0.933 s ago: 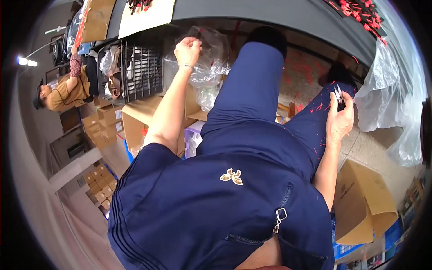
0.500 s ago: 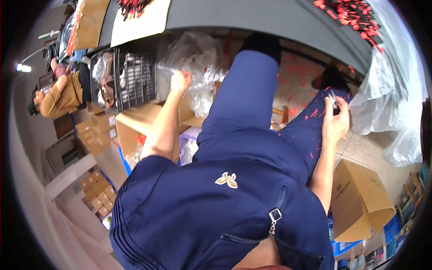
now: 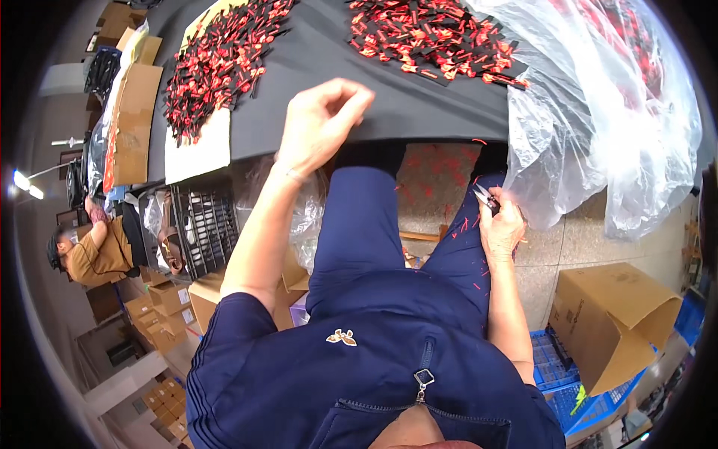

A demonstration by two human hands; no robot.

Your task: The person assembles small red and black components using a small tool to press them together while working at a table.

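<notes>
My left hand [image 3: 321, 123] is over the near part of the dark-covered table [image 3: 299, 60], between two heaps. Its fingers are curled in toward the thumb; whatever may be between them is hidden. My right hand [image 3: 501, 228] is closed round a small pair of thread snips [image 3: 490, 200] with black grips, blades pointing up and left, above my right thigh. The left heap of small black and red-orange pieces [image 3: 224, 71] lies partly on a cream sheet [image 3: 198, 153]. A similar heap [image 3: 426, 37] lies farther right. Red thread scraps [image 3: 464, 224] cling to my right trouser leg.
Clear plastic sheeting [image 3: 561, 150] hangs over the table's right edge. A cardboard box [image 3: 598, 314] stands on a blue crate [image 3: 553, 359] at the right. At left are a black crate [image 3: 206, 228], stacked cartons [image 3: 161, 307] and another person [image 3: 101, 251] in a brown top.
My left hand has risen from beside the clear plastic bag under the table to above the tabletop. The view has shifted, showing more of both heaps. The snips stay in my right hand.
</notes>
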